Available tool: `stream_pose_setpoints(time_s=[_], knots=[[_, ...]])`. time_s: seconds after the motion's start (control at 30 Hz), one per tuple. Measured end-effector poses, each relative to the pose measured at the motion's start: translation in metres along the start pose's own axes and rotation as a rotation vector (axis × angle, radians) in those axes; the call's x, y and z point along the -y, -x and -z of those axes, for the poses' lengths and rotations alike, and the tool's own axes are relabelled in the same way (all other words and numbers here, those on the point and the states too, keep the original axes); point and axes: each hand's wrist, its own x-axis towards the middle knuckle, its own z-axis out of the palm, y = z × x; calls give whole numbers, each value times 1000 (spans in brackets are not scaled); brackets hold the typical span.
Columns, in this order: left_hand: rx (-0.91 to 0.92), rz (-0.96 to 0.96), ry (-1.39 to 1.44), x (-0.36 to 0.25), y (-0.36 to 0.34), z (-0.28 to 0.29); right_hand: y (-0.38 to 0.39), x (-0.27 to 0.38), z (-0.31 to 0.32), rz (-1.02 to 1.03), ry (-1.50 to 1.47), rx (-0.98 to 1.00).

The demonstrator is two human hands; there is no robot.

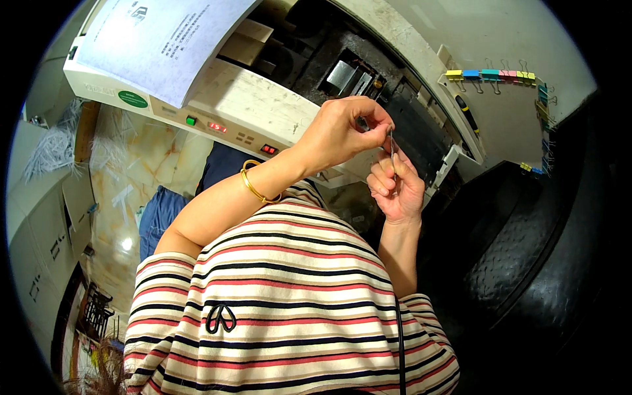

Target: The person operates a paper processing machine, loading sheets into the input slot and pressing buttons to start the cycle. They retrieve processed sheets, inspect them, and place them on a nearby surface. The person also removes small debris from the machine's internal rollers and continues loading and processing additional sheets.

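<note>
My left hand [349,131], with a gold bracelet [250,181] at the wrist, has its thumb and forefinger pinched at the upper end of a thin, greyish metal-looking strip [393,146]. My right hand [398,187] is just below, its fingers curled round the lower part of that strip. The strip's exact kind is too small and too covered by fingers to make out. Both hands are raised in front of a cream-coloured machine [257,92] with a dark open bed, which looks like a book-binding machine. A shiny metal block [342,78] sits inside it, beyond my left hand.
A printed sheet [178,39] lies over the machine's left end. On its front are a green switch [191,120] and a red lit display [217,127]. Coloured binder clips [490,75] edge a board at right, beside a black-and-yellow utility knife [467,113]. Paper shreds [56,145] lie at left.
</note>
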Motion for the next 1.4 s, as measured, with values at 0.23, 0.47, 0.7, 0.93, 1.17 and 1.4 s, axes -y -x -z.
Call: stream_pose_setpoints(time_s=[0.23,0.47,0.7,0.93,1.17,1.4], knots=[[-12,67,41,-1,1,0,-1,-5,-8,29,31,-78],[11,156,97,6,0,1,-2,-5,-3,47,2,-81],[19,197,107,9,2,3,-4,-3,4,9,-28,-68],[23,173,42,10,2,4,-2,0,5,-30,36,-62],[-53,123,49,5,3,1,-4,-4,2,-46,-7,-53],[-121,111,123,7,3,-6,-9,-8,3,-69,-136,-28]])
